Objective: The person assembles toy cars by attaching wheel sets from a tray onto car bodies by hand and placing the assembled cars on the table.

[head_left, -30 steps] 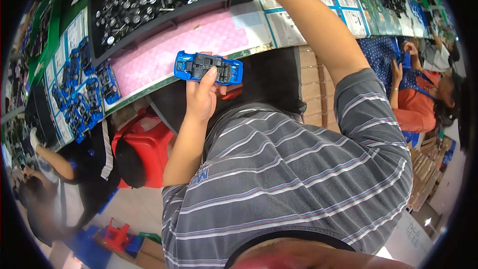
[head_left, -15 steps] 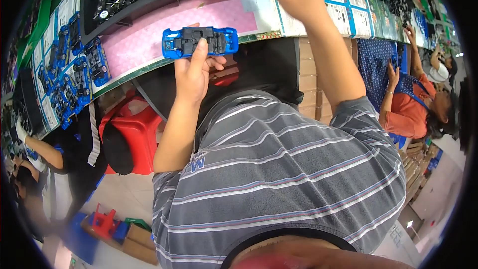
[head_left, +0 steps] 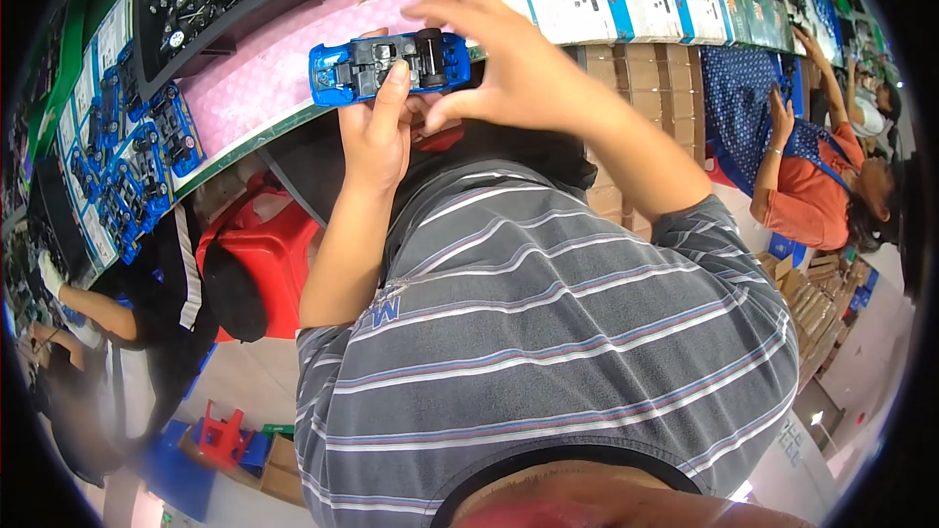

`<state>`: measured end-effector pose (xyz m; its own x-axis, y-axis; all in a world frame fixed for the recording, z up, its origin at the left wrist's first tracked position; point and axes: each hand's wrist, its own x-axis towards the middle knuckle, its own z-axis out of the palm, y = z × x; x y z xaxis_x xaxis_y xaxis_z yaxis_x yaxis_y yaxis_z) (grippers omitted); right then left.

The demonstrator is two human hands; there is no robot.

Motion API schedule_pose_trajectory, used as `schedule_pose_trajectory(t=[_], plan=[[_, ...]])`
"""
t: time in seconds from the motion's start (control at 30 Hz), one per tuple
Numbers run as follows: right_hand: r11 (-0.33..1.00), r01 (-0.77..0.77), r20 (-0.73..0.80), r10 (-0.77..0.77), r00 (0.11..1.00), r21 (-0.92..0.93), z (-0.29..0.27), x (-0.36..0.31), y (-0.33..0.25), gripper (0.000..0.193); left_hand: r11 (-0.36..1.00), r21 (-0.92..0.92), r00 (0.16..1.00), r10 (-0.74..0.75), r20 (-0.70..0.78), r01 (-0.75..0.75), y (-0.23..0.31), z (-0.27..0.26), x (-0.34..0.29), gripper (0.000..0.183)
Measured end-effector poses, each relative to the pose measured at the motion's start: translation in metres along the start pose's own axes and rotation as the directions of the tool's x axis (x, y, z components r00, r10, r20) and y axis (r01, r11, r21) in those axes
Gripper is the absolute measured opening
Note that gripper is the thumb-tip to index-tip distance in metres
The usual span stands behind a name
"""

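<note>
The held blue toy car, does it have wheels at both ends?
No, the blue toy car shows black wheels only at one end.

- A grey short-sleeved shirt (head_left: 553,342) is worn, striped white, blue and red.
- Its neckline (head_left: 567,453) is edged black.
- A blue emblem (head_left: 384,310) is borne at left.

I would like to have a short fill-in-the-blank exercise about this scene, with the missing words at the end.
1. The left hand holds a toy car whose body is coloured ____.
2. The ____ of that hand lies across the car's dark underside.
3. The axle with black wheels is near the car's ____ end in the picture.
4. The sheet just in front of the dark tray is coloured ____.

Missing words: blue; thumb; right; pink.
</note>
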<state>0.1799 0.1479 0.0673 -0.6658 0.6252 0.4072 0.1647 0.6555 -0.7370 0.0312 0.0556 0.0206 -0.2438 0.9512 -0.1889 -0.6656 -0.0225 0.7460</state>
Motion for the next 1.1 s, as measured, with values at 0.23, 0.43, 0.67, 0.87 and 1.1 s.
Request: schedule_pose_trajectory(t=[0.23, 0.43, 0.67, 0.87, 1.1], plan=[[0.881, -0.088, -0.032, 0.082, 0.996, -0.465, -0.068, 0.117, 0.055, 0.043, 0.999, 0.0, 0.996, 0.037, 0.079, -0.037, 0.005, -0.018, -0.007, 0.045], [0.738, -0.04, 0.273, 0.298, 0.915, -0.673, -0.04, 0.158, 0.074, 0.035, 0.997, -0.022, 0.997, 0.068, 0.04, -0.068, 0.007, -0.025, -0.019, 0.046], [0.859, -0.063, -0.127, -0.003, 0.992, -0.508, -0.039, 0.123, 0.07, 0.022, 0.998, -0.02, 0.997, 0.062, 0.035, -0.062, 0.01, -0.028, -0.022, 0.052], [0.985, -0.168, -0.001, 0.168, 0.986, -0.034, -0.002, 0.011, 0.001, 0.035, 0.992, 0.092, 0.996, 0.087, 0.017, -0.088, 0.008, -0.028, -0.022, 0.051], [0.553, -0.628, 0.348, 0.532, 0.772, 0.547, 0.023, -0.02, 0.0, 0.031, 0.988, 0.129, 0.993, 0.069, 0.1, -0.081, 0.003, -0.016, -0.02, 0.05]])
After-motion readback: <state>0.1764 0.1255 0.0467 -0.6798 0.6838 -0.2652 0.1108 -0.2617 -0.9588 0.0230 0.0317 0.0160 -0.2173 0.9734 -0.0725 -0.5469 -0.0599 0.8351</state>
